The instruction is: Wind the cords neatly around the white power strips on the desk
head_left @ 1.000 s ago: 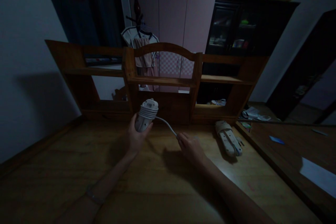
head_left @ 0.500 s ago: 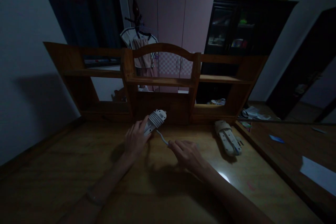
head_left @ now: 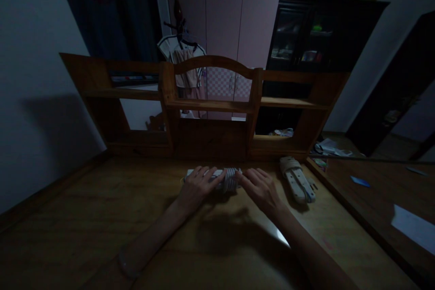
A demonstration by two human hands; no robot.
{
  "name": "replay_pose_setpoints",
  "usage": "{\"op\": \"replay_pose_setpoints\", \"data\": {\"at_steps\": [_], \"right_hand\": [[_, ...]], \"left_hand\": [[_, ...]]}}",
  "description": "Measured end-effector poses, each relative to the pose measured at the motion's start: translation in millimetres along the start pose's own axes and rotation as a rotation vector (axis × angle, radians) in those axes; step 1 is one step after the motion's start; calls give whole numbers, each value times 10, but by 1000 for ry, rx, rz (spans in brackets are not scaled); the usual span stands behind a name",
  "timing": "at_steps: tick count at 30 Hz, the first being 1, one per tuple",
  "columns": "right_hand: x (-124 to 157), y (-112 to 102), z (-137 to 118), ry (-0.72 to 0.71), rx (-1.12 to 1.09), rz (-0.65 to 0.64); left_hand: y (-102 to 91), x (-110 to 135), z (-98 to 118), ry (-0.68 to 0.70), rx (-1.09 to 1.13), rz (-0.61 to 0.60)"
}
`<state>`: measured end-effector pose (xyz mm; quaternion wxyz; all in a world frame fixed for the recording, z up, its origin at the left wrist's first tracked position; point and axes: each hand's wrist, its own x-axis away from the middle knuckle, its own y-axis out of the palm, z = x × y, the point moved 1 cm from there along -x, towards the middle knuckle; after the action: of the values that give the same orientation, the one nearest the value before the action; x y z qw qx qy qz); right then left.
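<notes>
Just above the wooden surface, my left hand (head_left: pixel 200 186) is closed over a white power strip (head_left: pixel 189 172), which now lies nearly level from left to right. Grey-white cord (head_left: pixel 231 179) is wound in several turns round the strip's right end. My right hand (head_left: pixel 260 186) is at that end, thumb and fingers pinched together by the wound cord; the piece of cord between them is mostly hidden. Off to the right, a second power strip (head_left: pixel 299 185), with its own cord wrapped round its far end, rests on the wood.
A wooden shelf unit (head_left: pixel 210 107) stands along the far edge of the wooden surface (head_left: pixel 118 204). A raised edge (head_left: pixel 353 217) runs down the right side. Beyond it lie a white paper (head_left: pixel 414 226) and a blue card (head_left: pixel 360 181).
The held strip has turned from slanting upward to nearly level, and sits lower and further right. My right hand has come up against its wound end; the free cord between the hands has shortened.
</notes>
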<state>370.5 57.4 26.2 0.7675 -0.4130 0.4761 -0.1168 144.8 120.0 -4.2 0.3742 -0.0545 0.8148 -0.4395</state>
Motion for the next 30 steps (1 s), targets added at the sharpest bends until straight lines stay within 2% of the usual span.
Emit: {"op": "replay_pose_setpoints", "data": {"at_steps": [3,7,12,15,19,25,30], "right_hand": [[-6,4,19,21,-6,0],[-42,29,94,104,-39,-1],[-39,92,306,276,-315,-102],[-6,121,397,323,-362,-197],[20,200,426,362,-354,-243],[17,441,343,381,-497,-70],[73,499,277,373,-522,-31]], "left_hand": [[-13,-10,74,113,68,2],[-21,0,117,146,187,35],[-64,34,112,293,146,58],[-125,57,119,347,101,72],[-202,79,155,366,104,106],[-192,110,178,342,230,223],[-179,113,141,199,442,274]]}}
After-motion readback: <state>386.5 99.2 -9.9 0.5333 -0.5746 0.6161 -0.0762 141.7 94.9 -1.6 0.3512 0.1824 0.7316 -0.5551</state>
